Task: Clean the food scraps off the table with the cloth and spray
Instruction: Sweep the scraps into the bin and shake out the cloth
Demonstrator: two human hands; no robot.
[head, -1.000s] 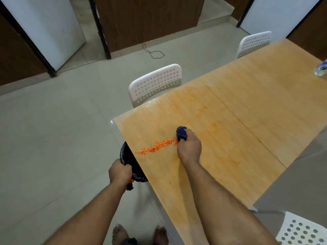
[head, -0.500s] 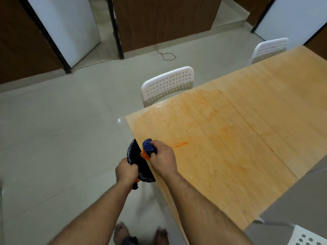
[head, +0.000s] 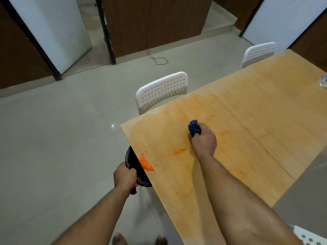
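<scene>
My right hand (head: 204,141) grips a bunched dark blue cloth (head: 194,128) and presses it on the wooden table (head: 247,124), away from the left edge. A small pile of orange food scraps (head: 146,163) lies at the table's left edge. An orange smear (head: 177,151) runs between the pile and my right hand. Just below that edge, my left hand (head: 124,175) grips the rim of a bin lined with a black bag (head: 131,160), held against the table side. A spray bottle (head: 323,82) is partly visible at the far right edge of the view.
A white perforated chair (head: 161,91) is tucked at the table's far side, another chair (head: 258,52) stands further right, and a third chair's corner (head: 307,238) shows at bottom right. Tiled floor lies to the left. My bare feet are below, beside the table.
My right hand swept the cloth and scraps left to the table edge by the bin, then drew back right onto the table. A pile of scraps now lies at the edge.
</scene>
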